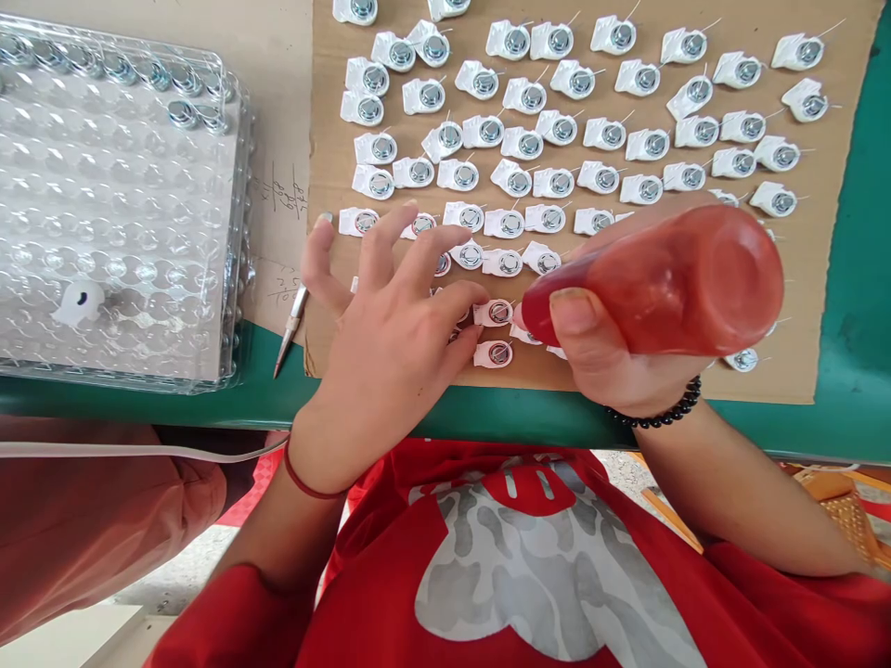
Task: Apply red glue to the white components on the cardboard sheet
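Note:
My right hand (599, 353) is wrapped round a red squeeze bottle (654, 283), tilted with its base toward me and its narrow end pointing down left. Close to that end lies a small white part with a round silver metal disc (497, 313). My left hand (396, 343) has its thumb and index finger at the left edge of this white part, seeming to pinch it, while the other fingers are spread. Another white part (493, 353) lies just below. The bottle's tip is partly hidden, and my hands cover several parts.
Rows of similar white parts (553, 183) lie on a brown cardboard sheet (766, 371) over a green table (845, 306). A clear plastic tray (125, 204) at left holds several metal discs (182, 113) and a white ghost-shaped piece (78, 303). A brush (292, 320) lies by the cardboard edge.

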`<state>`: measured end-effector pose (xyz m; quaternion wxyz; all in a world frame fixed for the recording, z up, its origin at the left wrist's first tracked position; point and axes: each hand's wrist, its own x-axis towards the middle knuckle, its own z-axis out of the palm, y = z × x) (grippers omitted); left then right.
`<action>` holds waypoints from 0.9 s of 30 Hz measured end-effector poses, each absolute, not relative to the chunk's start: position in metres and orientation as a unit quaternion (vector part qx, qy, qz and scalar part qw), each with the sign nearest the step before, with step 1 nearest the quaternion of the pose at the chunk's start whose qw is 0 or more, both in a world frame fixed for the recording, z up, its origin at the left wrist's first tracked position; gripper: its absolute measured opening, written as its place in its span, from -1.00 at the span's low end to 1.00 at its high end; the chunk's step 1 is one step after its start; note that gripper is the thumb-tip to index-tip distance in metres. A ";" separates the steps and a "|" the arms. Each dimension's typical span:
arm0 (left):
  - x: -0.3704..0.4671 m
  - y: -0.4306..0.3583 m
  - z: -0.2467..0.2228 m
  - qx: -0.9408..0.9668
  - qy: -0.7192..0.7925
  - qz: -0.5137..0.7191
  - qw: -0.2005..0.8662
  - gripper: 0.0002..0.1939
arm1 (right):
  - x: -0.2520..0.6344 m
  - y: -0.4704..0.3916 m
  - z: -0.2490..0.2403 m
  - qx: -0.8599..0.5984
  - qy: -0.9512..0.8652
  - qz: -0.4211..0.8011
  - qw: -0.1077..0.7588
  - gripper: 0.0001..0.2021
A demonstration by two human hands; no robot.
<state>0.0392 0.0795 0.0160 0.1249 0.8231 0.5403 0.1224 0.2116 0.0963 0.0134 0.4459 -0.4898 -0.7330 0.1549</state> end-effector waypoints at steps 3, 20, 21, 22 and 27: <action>0.039 0.079 0.017 0.820 0.543 0.125 0.133 -0.85 | 0.212 0.097 0.010 -0.484 -0.732 0.147 0.456 -0.75; 0.039 0.079 0.017 0.823 0.541 0.118 0.126 -0.84 | 0.211 0.091 0.010 -0.498 -0.723 0.142 0.457 -0.77; 0.039 0.079 0.017 0.823 0.542 0.118 0.125 -0.84 | 0.211 0.091 0.010 -0.497 -0.721 0.145 0.460 -0.77; 0.039 0.079 0.017 0.823 0.542 0.116 0.123 -0.84 | 0.211 0.092 0.011 -0.496 -0.719 0.146 0.464 -0.77; 0.040 0.080 0.018 0.818 0.544 0.120 0.141 -0.86 | 0.208 0.100 0.001 -0.480 -0.669 0.126 0.553 -0.75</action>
